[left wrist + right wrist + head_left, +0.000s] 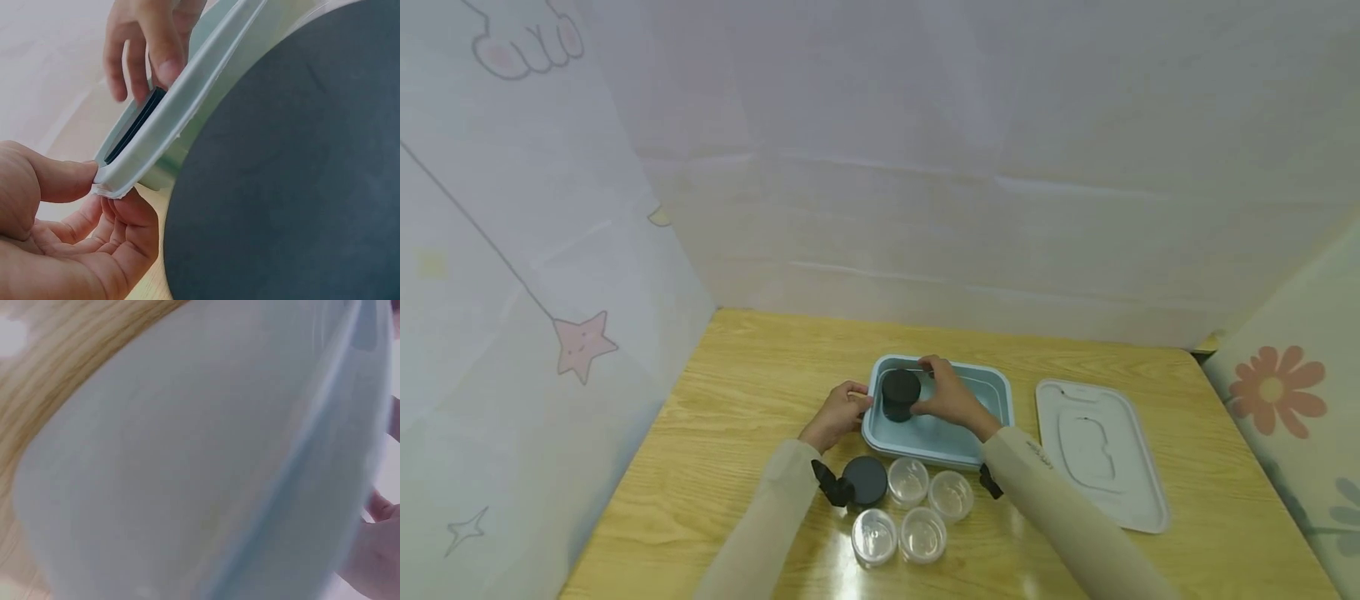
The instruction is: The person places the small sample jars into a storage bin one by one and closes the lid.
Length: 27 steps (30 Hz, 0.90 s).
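My left hand (pixel 841 414) pinches the left rim of a light blue plastic tub (pixel 931 447); in the left wrist view the thumb lies over the rim and curled fingers are beneath it. Inside the tub, at its left end, stands a round container with a black top (pixel 901 386). My right hand (pixel 953 398) reaches into the tub from the right, thumb and fingers spread beside that container. Whether the fingertips touch it cannot be told. In the right wrist view the tub's outer wall (pixel 156 456) fills most of the picture.
Several clear round plastic cups (pixel 922 535) stand in front of the tub. Beside them is a round black-topped piece (pixel 865 481), large in the left wrist view. A white lid (pixel 1101 450) lies at the right on the wooden table (pixel 700 500). Printed cloth (pixel 880 225) hangs around it.
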Tool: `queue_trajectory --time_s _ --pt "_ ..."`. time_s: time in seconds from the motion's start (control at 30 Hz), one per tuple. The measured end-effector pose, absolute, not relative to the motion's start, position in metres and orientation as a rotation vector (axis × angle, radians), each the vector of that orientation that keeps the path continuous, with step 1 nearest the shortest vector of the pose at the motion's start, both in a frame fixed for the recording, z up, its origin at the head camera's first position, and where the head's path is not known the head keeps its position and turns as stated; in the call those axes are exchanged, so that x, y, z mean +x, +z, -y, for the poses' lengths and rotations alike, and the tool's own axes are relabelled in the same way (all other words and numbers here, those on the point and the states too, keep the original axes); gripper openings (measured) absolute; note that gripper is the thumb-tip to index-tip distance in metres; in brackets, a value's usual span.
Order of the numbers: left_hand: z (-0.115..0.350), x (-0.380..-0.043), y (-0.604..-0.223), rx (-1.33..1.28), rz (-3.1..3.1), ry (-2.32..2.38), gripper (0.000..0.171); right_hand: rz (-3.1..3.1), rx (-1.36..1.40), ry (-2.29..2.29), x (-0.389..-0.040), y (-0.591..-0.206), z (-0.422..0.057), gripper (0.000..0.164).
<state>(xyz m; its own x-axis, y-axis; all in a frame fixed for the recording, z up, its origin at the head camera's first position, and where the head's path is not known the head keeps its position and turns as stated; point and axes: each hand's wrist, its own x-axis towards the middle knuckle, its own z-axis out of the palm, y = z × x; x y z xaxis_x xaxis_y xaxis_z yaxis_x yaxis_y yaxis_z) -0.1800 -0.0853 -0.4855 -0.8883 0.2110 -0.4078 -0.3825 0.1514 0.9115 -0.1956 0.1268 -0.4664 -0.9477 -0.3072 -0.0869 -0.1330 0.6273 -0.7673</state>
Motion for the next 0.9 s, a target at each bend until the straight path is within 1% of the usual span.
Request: queue_trajectory --time_s 0.5,0.9 --pt "0.085 -0.179 -0.483 -0.190 -1.982 1.782 0.028 -2.693 -0.341 -1.201 -0.173 -0.450 -0.165 0.078" --pt "0.085 -0.179 -0.483 -0.201 -1.965 1.795 0.028 -2.711 -0.377 -1.348 -0.140 -0.448 -0.186 0.071"
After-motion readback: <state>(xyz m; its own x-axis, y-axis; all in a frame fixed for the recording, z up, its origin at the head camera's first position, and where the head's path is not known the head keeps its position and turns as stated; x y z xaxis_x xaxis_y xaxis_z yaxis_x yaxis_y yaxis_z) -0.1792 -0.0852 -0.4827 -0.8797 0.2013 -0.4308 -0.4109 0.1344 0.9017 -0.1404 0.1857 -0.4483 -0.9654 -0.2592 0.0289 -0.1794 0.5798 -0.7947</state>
